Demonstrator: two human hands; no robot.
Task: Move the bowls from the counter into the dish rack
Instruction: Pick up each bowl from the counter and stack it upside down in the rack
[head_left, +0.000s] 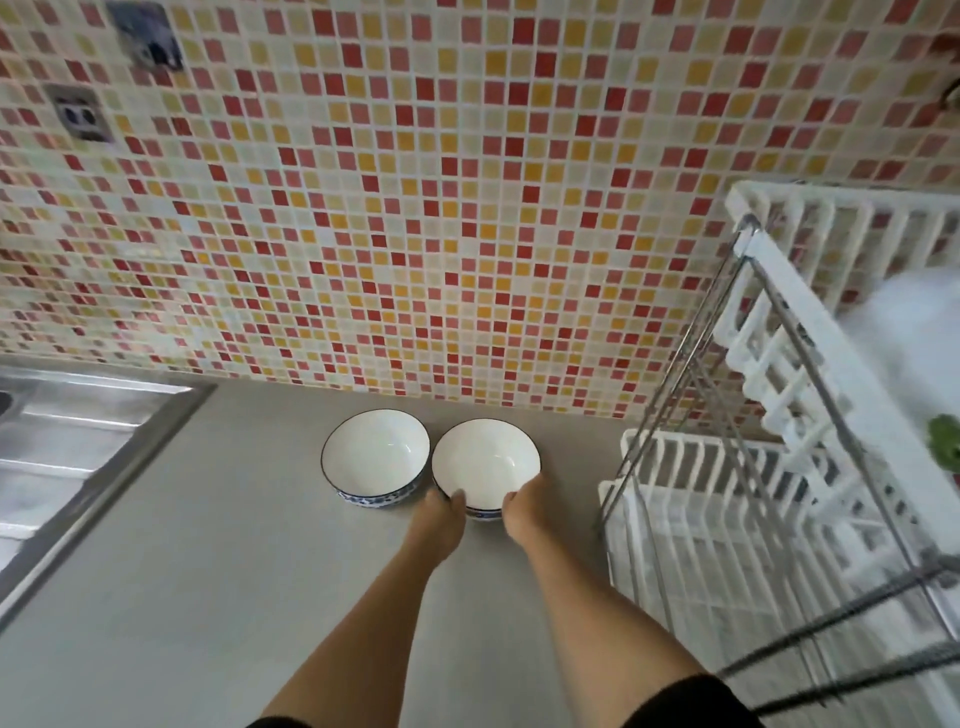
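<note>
Two white bowls with blue-patterned outsides stand side by side on the grey counter (208, 545), near the tiled wall. The left bowl (375, 454) is untouched. My left hand (440, 519) grips the near left rim of the right bowl (485, 462), thumb over the edge. My right hand (524, 512) holds the same bowl's near right rim. The bowl rests on the counter. The white two-tier dish rack (691, 525) with a metal frame stands to the right.
A steel sink drainboard (78, 447) lies at the left. A mosaic tile wall (415, 208) with two sockets rises behind. On the rack's upper tier sit a blurred white object (914, 332) and something green (945, 441).
</note>
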